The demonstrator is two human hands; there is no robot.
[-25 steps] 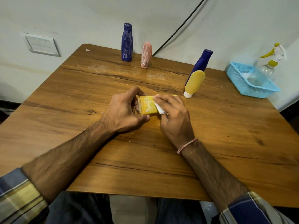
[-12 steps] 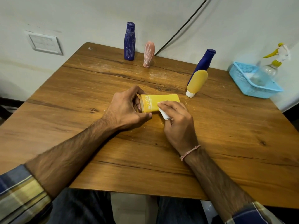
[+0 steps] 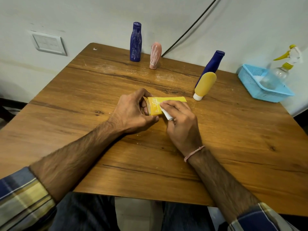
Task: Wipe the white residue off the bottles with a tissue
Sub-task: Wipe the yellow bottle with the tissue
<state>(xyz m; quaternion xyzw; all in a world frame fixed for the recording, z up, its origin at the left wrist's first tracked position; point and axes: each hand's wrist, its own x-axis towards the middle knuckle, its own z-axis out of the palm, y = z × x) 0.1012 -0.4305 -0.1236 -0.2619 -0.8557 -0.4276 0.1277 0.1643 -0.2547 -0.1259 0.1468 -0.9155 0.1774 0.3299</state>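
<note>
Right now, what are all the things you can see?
yellow tube: 1, yellow with white residue, lying mid-table
tissue: 1, white, on tube
streaked blue bottle: 1, dark blue, far edge
pink bottle: 1, pink, white-streaked, beside it
plain blue bottle: 1, dark blue, right side
yellow bottle: 1, yellow, cap-down before it
basket: 1, light blue, right edge
spray bottle: 1, clear, yellow trigger, in basket
table: 1, brown wood
wall switch: 1, white, left wall
left hand: 1, grips tube's end
right hand: 1, presses tissue on tube
</note>
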